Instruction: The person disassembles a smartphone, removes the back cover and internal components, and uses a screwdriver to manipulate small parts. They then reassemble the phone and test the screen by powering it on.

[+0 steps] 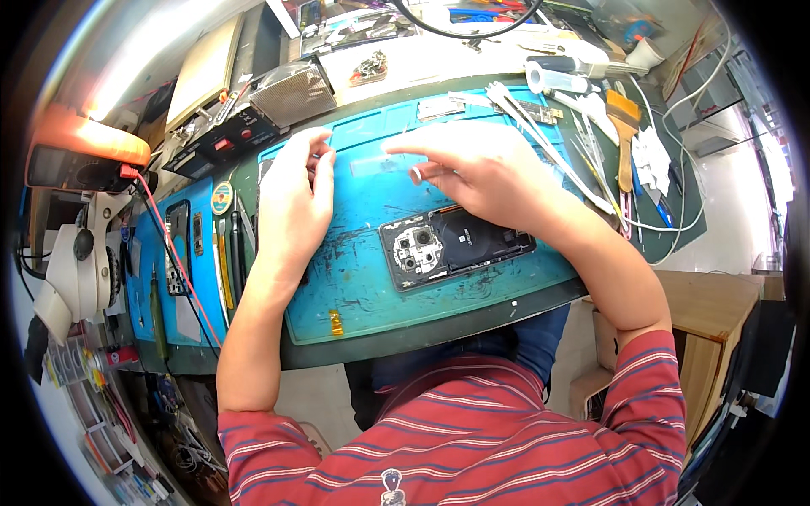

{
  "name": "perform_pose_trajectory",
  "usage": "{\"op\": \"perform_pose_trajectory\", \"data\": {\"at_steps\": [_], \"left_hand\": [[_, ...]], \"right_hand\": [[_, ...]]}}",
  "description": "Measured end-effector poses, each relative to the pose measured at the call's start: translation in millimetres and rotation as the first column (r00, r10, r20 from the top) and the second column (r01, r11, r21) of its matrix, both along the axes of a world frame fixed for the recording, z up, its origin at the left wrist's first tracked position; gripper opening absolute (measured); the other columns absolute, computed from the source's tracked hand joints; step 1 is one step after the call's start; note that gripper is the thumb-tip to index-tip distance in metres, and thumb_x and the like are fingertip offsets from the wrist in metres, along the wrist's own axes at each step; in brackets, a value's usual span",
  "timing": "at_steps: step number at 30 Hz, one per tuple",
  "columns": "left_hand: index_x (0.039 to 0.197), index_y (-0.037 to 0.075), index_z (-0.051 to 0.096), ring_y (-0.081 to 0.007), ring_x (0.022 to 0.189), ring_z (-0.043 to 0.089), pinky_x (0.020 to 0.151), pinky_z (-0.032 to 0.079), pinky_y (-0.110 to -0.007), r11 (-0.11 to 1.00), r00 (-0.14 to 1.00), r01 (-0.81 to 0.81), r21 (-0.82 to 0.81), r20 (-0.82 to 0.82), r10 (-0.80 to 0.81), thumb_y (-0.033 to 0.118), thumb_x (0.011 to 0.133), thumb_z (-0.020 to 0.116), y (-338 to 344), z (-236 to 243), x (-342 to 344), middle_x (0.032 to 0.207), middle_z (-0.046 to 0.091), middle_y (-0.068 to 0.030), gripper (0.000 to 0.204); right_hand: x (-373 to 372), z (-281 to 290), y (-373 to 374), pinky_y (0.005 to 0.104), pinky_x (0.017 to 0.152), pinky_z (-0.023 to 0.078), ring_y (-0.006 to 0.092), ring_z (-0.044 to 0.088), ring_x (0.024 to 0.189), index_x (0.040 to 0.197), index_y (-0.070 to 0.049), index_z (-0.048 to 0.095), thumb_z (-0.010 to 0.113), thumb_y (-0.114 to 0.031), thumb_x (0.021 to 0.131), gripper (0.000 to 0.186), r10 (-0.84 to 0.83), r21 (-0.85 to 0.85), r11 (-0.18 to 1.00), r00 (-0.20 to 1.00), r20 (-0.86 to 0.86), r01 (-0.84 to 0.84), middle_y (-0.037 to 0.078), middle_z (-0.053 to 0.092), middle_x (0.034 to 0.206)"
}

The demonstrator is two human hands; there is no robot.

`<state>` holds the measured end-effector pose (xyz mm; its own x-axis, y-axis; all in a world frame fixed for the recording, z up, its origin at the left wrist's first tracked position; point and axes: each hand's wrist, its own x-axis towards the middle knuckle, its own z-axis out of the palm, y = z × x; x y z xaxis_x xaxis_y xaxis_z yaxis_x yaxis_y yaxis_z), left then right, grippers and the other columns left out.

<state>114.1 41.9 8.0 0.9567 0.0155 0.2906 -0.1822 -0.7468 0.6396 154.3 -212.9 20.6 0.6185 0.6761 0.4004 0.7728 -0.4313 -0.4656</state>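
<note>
An opened smartphone (456, 245) lies on the blue work mat (363, 295), its dark inside and camera block facing up. Above it hovers my right hand (483, 171), index finger stretched to the left and thumb apart from it. A clear strip (377, 164) shows beside those fingertips; whether they touch it I cannot tell. My left hand (295, 187) is over the mat's left side with its fingers curled in; what they hold, if anything, is hidden. A dark edge of some object (265, 169) peeks out beside that hand.
Tweezers (540, 139), a wide brush (623, 118) and a white cable (658, 226) are at the right. On the left lie another phone frame (178, 244), slim tools (226, 270) and an orange-cased meter (84, 156). Yellow tape (337, 322) is near the front edge.
</note>
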Motion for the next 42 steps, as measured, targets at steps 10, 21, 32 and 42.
{"op": "perform_pose_trajectory", "data": {"at_steps": [10,21,32,42], "left_hand": [[0.106,0.001,0.071,-0.0194,0.077,0.067,0.077,0.054,-0.032,0.976,0.98,0.161,0.145,0.095,-0.176,0.004,0.093,0.074,-8.9,-6.4,-8.0,0.094,0.071,-0.0093,0.014],[0.101,0.004,0.072,-0.0244,0.079,0.067,0.074,0.055,-0.034,0.973,0.976,0.173,0.153,0.109,-0.191,0.007,0.089,0.077,-17.7,-7.8,-4.6,0.092,0.068,-0.0093,0.014],[0.098,0.003,0.07,-0.0174,0.07,0.056,0.066,0.048,-0.03,0.953,0.973,0.19,0.237,0.083,-0.215,0.006,0.091,0.075,-20.1,-6.4,4.7,0.087,0.063,-0.006,0.009],[0.104,0.0,0.063,-0.0144,0.076,0.06,0.069,0.05,-0.027,0.98,0.986,0.142,0.138,0.073,-0.153,0.005,0.097,0.071,-8.8,-8.4,4.2,0.09,0.063,-0.0064,0.012]], "right_hand": [[16.3,-1.5,-0.4,0.0351,0.077,0.059,0.024,0.074,0.083,0.131,-0.015,0.068,0.07,-0.016,0.092,0.04,-0.225,0.251,0.939,0.972,-0.066,0.234,0.003,0.078,0.091],[31.3,-8.7,-18.9,0.0418,0.088,0.056,0.0341,0.07,0.097,0.12,-0.011,0.069,0.068,-0.026,0.096,0.028,-0.556,0.119,0.831,0.801,0.224,0.544,0.013,0.072,0.11],[30.0,1.0,-18.0,0.0366,0.079,0.056,0.0279,0.071,0.089,0.119,-0.006,0.07,0.07,-0.021,0.096,0.027,-0.564,0.193,0.822,0.812,0.15,0.536,0.011,0.071,0.107],[19.5,20.5,-18.7,0.03,0.078,0.055,0.0165,0.07,0.087,0.117,0.001,0.072,0.067,-0.013,0.101,0.023,-0.406,0.346,0.849,0.912,-0.052,0.398,0.011,0.075,0.102]]}}
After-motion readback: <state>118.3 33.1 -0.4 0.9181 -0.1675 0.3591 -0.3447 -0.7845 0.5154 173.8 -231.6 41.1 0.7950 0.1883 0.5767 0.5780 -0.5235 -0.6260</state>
